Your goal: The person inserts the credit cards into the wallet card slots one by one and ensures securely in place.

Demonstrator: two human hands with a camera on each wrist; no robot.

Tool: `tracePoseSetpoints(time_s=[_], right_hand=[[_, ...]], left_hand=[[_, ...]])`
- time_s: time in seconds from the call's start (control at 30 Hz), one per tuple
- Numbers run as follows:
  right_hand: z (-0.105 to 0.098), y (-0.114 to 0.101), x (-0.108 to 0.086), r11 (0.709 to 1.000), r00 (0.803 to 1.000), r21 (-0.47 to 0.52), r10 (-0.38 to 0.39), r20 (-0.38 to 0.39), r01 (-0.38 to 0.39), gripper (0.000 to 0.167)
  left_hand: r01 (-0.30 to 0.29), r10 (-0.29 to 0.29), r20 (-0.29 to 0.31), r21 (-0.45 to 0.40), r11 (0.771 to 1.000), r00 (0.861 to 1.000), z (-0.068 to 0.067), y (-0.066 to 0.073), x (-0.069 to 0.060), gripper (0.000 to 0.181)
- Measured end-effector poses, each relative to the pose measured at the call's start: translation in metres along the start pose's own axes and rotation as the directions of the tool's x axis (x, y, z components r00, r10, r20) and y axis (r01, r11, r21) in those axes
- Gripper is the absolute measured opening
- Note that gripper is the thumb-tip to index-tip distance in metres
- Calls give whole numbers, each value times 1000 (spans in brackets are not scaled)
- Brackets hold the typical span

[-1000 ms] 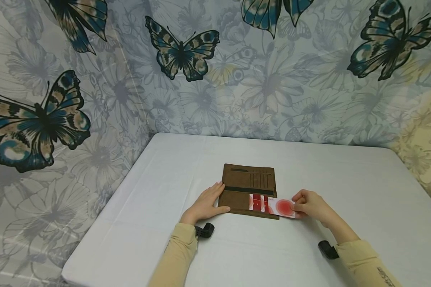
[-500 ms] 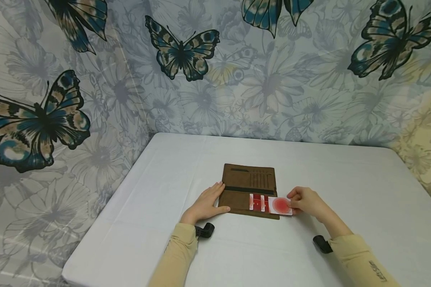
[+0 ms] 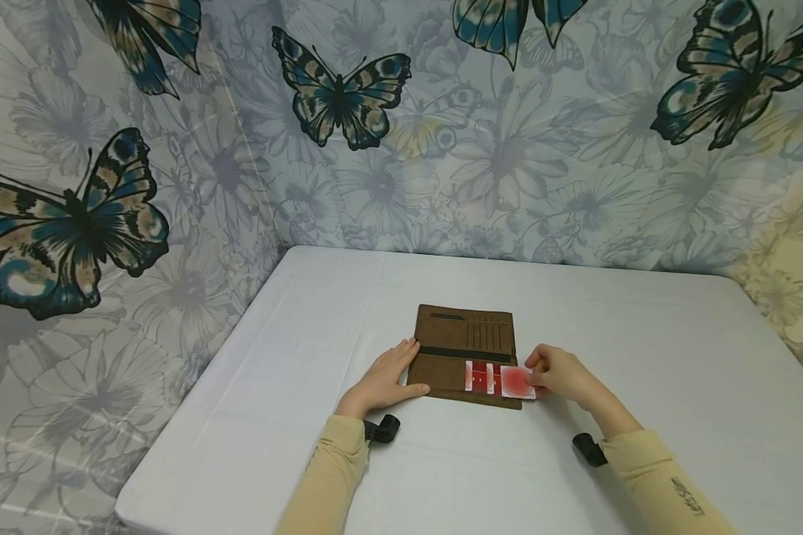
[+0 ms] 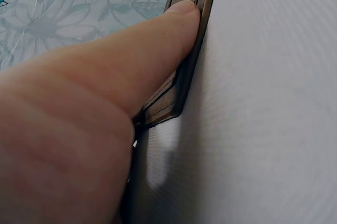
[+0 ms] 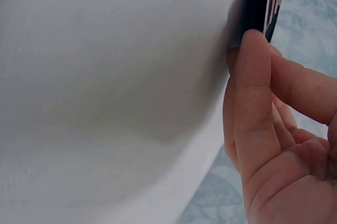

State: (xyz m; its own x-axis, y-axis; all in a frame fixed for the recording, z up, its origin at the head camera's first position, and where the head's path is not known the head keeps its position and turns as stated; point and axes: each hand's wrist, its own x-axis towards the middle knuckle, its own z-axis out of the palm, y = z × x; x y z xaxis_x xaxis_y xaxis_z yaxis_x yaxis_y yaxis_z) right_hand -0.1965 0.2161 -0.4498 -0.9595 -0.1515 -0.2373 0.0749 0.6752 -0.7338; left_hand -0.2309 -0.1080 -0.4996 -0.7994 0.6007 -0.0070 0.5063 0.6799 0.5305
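A brown bifold wallet (image 3: 442,375) lies spread open on the table, its fold running across the middle. Two red-and-white cards (image 3: 479,377) show side by side in the slots of its near half. To their right, a card with a red circle (image 3: 514,381) sits partly in the wallet and juts a little past its right edge. My right hand (image 3: 565,379) pinches that card's outer end between thumb and fingers. With fingers extended, my left hand (image 3: 380,379) rests at the wallet's left edge; in the left wrist view the thumb (image 4: 158,40) presses on the wallet.
A white-covered table (image 3: 348,297) extends around the wallet. Behind it and at the left hangs a cloth (image 3: 381,193) printed with butterflies and flowers. Black wrist cameras (image 3: 383,429) are worn on both wrists.
My right hand has moved left with the pinched card, which now sits deeper in the wallet and sticks out less. The left hand and the wallet have stayed in place.
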Motion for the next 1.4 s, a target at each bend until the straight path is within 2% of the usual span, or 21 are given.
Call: tracePoseSetpoints(time_s=[0.27, 0.5, 0.63, 0.83, 0.97, 1.2, 1.4], right_hand=[[4, -4, 3, 999, 1000, -40, 2, -9, -3, 17], [5, -5, 6, 997, 1000, -75, -28, -4, 28, 16], [7, -5, 6, 997, 1000, -81, -9, 4, 10, 18], [7, -7, 4, 993, 1000, -116, -12, -26, 9, 23], [7, -5, 1, 996, 1000, -93, -5, -28, 3, 27], [4, 1, -8, 999, 1000, -44, -5, 9, 6, 35], [3, 3, -18, 997, 997, -63, -52, 48, 55, 42]], left_hand=[[3, -3, 3, 4, 1000, 1000, -1, 1, 0, 84], [6, -6, 3, 0, 1000, 1000, -2, 2, -1, 83], [8, -8, 6, 2, 1000, 1000, -2, 2, -1, 83], [1, -1, 5, 5, 1000, 1000, -1, 1, 0, 84], [1, -2, 7, 15, 1000, 1000, -1, 0, 0, 84], [3, -3, 7, 18, 1000, 1000, 0, 0, 0, 84], [1, -1, 12, 13, 1000, 1000, -1, 1, 0, 84]])
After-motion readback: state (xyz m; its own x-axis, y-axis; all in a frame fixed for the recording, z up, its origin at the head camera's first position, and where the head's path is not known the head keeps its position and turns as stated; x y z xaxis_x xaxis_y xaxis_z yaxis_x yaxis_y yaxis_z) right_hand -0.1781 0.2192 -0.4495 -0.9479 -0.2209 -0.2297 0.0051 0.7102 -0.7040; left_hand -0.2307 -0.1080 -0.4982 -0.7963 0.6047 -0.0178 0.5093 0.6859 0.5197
